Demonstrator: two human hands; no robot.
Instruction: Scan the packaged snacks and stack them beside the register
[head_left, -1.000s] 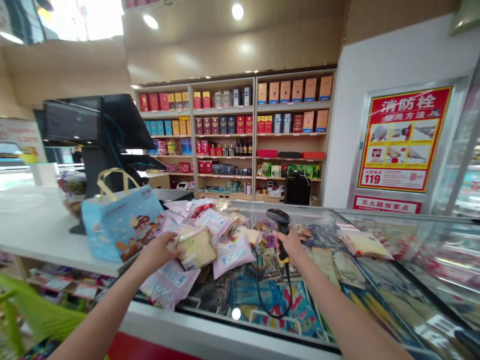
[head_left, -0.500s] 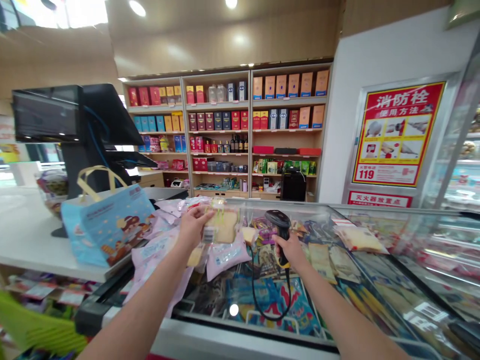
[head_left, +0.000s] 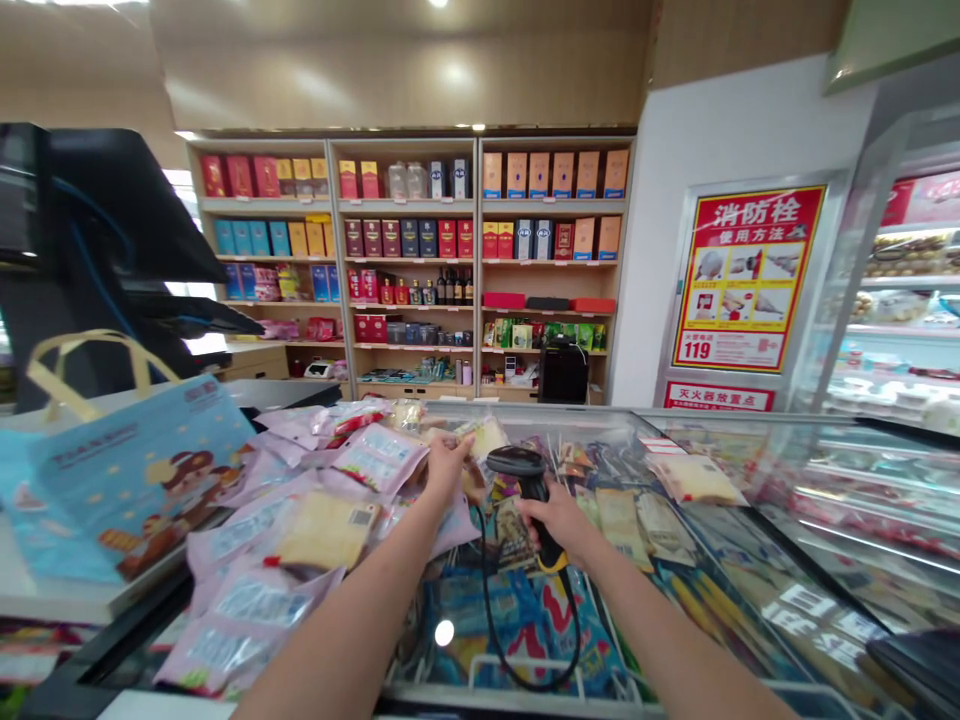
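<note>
My left hand (head_left: pixel 448 462) pinches the edge of a clear packet of sliced bread (head_left: pixel 489 438), partly hidden behind the fingers. My right hand (head_left: pixel 553 512) wraps around the handle of a black barcode scanner (head_left: pixel 534 480), whose head points left toward that packet. The scanner's cable loops down in front of it. To the left of my left forearm, another packet of sliced bread (head_left: pixel 324 530) with a barcode label and red closure lies on several pink packets (head_left: pixel 240 600). A third bread packet (head_left: pixel 694 478) rests on the glass at the right.
A blue shopping bag (head_left: pixel 127 470) with cream handles stands on the left counter, before a black monitor (head_left: pixel 112 210). Under my hands is a glass-topped freezer (head_left: pixel 645 425) with colourful packages inside. Shelves (head_left: pixel 409 205) of boxes and bottles line the back wall.
The bread packet that was in my left hand now lies on the pink packets at left. My left hand has moved to another bread packet near the scanner. The view has turned slightly right.
</note>
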